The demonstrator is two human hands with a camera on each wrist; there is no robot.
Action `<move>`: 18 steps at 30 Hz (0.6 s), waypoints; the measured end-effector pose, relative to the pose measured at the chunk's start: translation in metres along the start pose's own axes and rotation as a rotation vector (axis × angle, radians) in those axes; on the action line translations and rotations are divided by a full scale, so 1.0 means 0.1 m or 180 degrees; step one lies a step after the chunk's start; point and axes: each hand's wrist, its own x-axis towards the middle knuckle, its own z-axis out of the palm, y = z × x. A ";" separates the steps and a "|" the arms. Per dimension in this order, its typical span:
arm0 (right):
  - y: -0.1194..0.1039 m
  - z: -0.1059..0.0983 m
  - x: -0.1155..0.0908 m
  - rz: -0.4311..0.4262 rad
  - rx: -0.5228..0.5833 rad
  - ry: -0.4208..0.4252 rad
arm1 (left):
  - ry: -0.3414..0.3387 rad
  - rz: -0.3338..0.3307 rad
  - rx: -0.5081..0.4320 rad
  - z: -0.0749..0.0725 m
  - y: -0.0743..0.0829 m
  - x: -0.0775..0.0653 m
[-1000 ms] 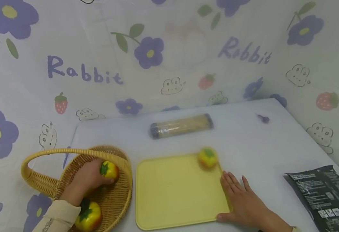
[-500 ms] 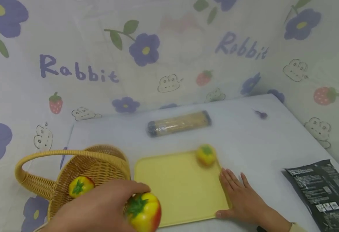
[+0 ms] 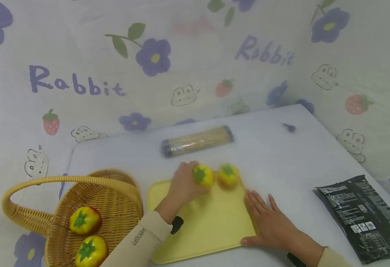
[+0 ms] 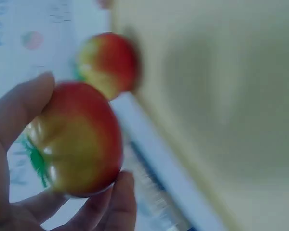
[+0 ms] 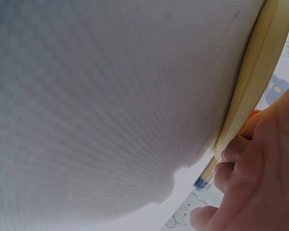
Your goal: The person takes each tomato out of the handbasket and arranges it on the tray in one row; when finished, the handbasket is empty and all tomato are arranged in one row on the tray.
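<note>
My left hand [image 3: 184, 187] holds a glossy red-and-yellow persimmon [image 4: 82, 139] with a green leafy cap, thumb and fingers curled round its sides. It is over the far part of the yellow tray [image 3: 211, 222]. Just right of it, a second persimmon [image 3: 228, 175] sits at the tray's far right corner. My right hand [image 3: 271, 224] lies along the tray's right edge with its fingers straight and thumb spread toward the near corner. In the right wrist view its fingertips [image 5: 233, 149] are at the tray's rim.
At the left, a wicker basket [image 3: 123, 196] with a tall handle holds two more persimmons [image 3: 85, 220]. Behind the tray lies a clear-wrapped tan roll [image 3: 198, 141] with dark ends. A black packet [image 3: 361, 218] is at the right, a small purple object [image 3: 290, 128] at the far right.
My left hand has taken a persimmon out of the basket and carried it right to the tray's far side, beside the other one. My right hand keeps its place at the tray's edge.
</note>
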 end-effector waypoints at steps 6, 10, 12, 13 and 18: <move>-0.04 -0.01 0.09 -0.0088 -0.0042 -0.0035 | 0.0135 -0.0045 0.0062 0.33 -0.24 0.23; -0.07 -0.03 0.14 -0.0081 -0.0017 -0.0101 | 0.0225 -0.0091 0.0121 0.41 -0.28 0.24; -0.08 -0.04 0.15 -0.0061 -0.0019 -0.0116 | 0.0227 -0.0129 0.0073 0.41 -0.27 0.23; -0.08 -0.03 0.15 -0.0056 -0.0031 -0.0112 | 0.0223 -0.0128 0.0065 0.41 -0.27 0.22; -0.05 -0.01 0.11 -0.0020 -0.0032 -0.0026 | 0.0156 0.0043 0.0211 0.38 -0.18 0.07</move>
